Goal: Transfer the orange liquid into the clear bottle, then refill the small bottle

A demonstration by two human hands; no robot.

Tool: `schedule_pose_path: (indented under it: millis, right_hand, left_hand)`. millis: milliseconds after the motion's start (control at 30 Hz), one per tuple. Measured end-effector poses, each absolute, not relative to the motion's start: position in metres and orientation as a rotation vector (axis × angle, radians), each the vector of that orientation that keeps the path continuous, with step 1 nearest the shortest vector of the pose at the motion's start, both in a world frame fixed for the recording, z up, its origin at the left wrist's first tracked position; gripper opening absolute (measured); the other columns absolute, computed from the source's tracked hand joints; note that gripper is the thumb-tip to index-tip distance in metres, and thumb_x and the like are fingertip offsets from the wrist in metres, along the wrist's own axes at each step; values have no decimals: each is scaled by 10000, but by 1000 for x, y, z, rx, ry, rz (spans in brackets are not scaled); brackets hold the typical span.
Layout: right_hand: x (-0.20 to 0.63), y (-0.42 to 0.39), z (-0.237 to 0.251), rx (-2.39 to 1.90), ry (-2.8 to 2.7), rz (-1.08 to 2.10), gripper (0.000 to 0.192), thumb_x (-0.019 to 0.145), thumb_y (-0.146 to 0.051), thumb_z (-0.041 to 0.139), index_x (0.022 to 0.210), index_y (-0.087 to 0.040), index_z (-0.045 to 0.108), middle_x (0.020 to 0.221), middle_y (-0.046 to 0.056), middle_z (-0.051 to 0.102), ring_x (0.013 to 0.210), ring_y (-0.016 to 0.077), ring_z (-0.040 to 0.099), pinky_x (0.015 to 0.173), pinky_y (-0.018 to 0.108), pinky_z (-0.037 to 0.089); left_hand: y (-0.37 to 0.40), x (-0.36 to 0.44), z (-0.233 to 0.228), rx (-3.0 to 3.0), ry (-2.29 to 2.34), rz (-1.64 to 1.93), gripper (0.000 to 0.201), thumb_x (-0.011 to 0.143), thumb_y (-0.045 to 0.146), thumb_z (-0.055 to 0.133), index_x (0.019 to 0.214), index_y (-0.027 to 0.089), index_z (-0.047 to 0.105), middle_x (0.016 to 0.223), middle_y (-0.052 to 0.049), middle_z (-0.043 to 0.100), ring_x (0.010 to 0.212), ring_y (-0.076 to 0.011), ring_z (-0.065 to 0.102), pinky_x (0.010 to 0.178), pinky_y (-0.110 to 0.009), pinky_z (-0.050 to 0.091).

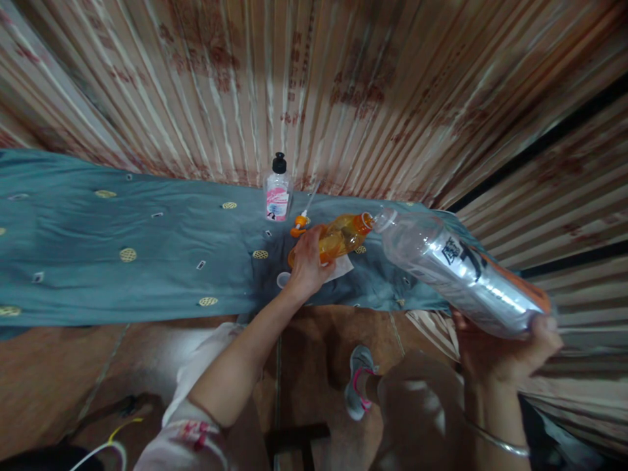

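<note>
Two bottles meet near the bed's (73,261) front edge: your left hand (307,265) has its grip round the orange bottle (343,237), your right hand (505,353) clutches the tilted clear bottle (456,268), mouths touching.

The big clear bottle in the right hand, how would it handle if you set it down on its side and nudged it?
The big clear bottle is round-bodied, so it would probably roll. It looks thin and mostly empty, likely light and easily dented. Its mouth is open toward the orange bottle, so leftover liquid might dribble.

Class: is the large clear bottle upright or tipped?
Tipped: the large clear bottle lies nearly level in the right hand, mouth meeting the orange bottle.
</note>
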State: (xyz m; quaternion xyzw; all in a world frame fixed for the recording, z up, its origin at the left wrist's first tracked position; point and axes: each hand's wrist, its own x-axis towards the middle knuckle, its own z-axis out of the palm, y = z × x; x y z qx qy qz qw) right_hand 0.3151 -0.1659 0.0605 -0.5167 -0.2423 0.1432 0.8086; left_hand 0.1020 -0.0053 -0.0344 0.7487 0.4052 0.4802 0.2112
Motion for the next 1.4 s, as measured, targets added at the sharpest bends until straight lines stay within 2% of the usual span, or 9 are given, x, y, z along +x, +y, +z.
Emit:
schedule_pose_path:
  millis: [133, 333, 467, 700, 867, 1167, 1400]
  right_hand:
    - [315, -166, 60, -1101, -502, 316, 515, 557, -578, 602, 948, -257, 697, 1050, 43, 672, 782, 224, 632, 363, 219, 418]
    - [317, -166, 57, -1075, -534, 310, 494, 587, -569, 586, 949, -255, 705, 1042, 44, 667, 804, 238, 634, 350, 209, 388]
    - [316, -166, 58, -1081, -549, 312, 500, 601, -602, 587, 946, -260, 702, 1015, 33, 661, 739, 213, 616, 334, 207, 374]
    - [313, -165, 63, -1092, -541, 310, 510, 551, -607, 623, 922, -263, 694, 1013, 31, 648, 795, 226, 621, 325, 198, 363]
    - [313, -165, 62, -1083, -578, 307, 485, 580, -611, 610, 911, -268, 699, 1018, 31, 653, 796, 226, 627, 325, 189, 350]
    - [313, -166, 63, -1119, -539, 296, 541, 554, -628, 611, 935, -254, 700, 1007, 40, 666, 706, 205, 615, 330, 206, 361]
    - [315, -165, 61, -1085, -559, 290, 489, 588, -596, 593, 915, -255, 715, 1013, 39, 670, 808, 237, 636, 355, 214, 397]
  left_hand:
    - [-5, 102, -34, 2086, 1133, 1330, 713, 724, 165, 703, 1369, 190, 400, 1348, -144, 580, 1254, -314, 567, 1090, -514, 445]
    - [-5, 102, -35, 2099, 1134, 1325, 708, 733, 181, 708, 1367, 180, 394, 1361, -155, 573, 1271, -319, 557, 1094, -523, 445]
    - [-6, 102, -34, 2093, 1140, 1311, 708, 735, 161, 706, 1369, 193, 392, 1362, -139, 575, 1273, -307, 559, 1095, -508, 449]
    - [-6, 102, -34, 2102, 1140, 1302, 730, 719, 156, 717, 1370, 188, 388, 1366, -148, 573, 1276, -314, 559, 1099, -518, 444]
    - [-5, 103, -36, 2090, 1136, 1328, 735, 699, 135, 718, 1359, 179, 398, 1345, -148, 583, 1264, -324, 562, 1092, -522, 447]
    - [-6, 103, -34, 2077, 1151, 1314, 713, 702, 148, 722, 1347, 190, 419, 1331, -142, 590, 1258, -322, 563, 1076, -513, 454]
    - [-6, 103, -36, 2097, 1142, 1291, 737, 719, 176, 715, 1379, 196, 389, 1359, -150, 572, 1275, -329, 548, 1085, -533, 434]
